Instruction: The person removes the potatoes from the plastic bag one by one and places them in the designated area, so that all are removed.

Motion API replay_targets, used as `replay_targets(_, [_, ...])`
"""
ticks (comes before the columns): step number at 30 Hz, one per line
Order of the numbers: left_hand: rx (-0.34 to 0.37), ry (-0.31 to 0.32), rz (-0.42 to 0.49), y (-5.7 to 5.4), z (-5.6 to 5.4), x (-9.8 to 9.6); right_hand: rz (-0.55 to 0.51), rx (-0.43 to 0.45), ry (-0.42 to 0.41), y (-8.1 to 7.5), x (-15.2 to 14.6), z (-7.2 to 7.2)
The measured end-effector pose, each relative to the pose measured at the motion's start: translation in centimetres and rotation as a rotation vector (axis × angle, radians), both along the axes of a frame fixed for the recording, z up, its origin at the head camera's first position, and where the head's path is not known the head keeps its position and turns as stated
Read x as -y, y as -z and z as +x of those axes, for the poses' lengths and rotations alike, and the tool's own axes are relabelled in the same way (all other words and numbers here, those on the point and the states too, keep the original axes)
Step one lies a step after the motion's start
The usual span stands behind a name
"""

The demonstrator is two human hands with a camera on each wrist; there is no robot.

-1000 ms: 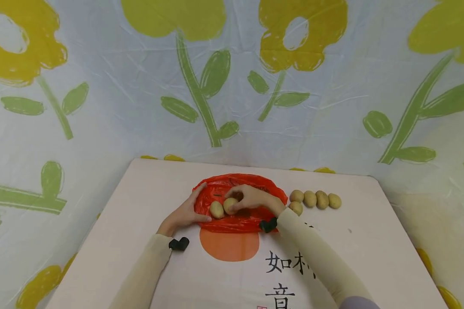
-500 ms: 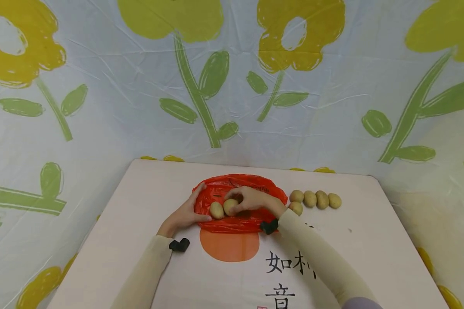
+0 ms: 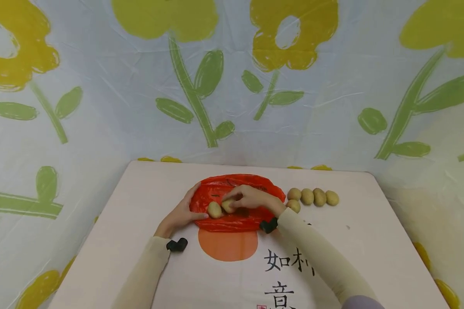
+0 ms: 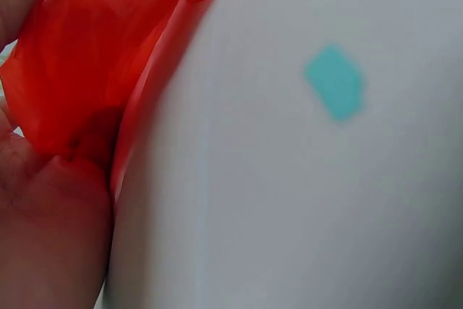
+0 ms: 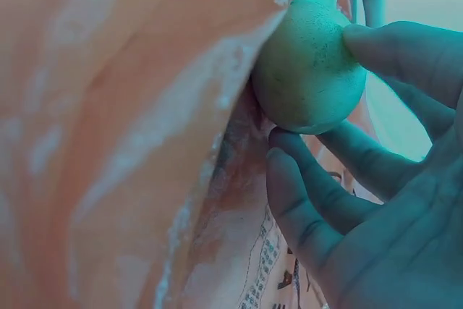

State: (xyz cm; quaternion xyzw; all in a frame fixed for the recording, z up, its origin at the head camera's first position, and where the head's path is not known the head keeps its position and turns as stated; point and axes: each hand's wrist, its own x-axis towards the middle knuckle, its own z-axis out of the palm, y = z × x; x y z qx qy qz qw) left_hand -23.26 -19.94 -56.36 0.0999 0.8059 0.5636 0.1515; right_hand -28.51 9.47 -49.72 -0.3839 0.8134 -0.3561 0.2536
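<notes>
A red plastic bag [image 3: 232, 225] lies spread out on the table with its mouth opened wide. My left hand [image 3: 181, 213] is at the bag's left edge, thumb and fingers spread apart along it; in the left wrist view red film lies against the palm [image 4: 51, 229]. Inside the bag my right hand [image 3: 251, 197] pinches a potato [image 5: 311, 70] between the thumb and fingertips. A second potato [image 3: 214, 210] sits directly left of it in the bag, close to the left thumb.
Right of the bag, several potatoes [image 3: 307, 196] stand in a row, with one more potato [image 3: 293, 206] in front of the row's left end. The pale table [image 3: 209, 283] bears an orange disc [image 3: 228, 246] and black characters. A flowered cloth [image 3: 139, 86] hangs behind.
The head view has shifted slightly. Both hands keep their places at the bag, and the right fingers still hold the same potato, covering a bit more of it.
</notes>
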Motion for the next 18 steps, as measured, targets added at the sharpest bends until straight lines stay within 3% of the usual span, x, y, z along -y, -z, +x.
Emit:
replay_targets(7, [-0.025,0.003,0.002,-0.04,0.20,-0.10,0.012,0.033,0.037,0.08,-0.14,-0.05])
replay_targets(18, [-0.029,0.022,-0.016,-0.46,0.21,-0.47,0.057,-0.025,0.025,0.45,-0.36,-0.23])
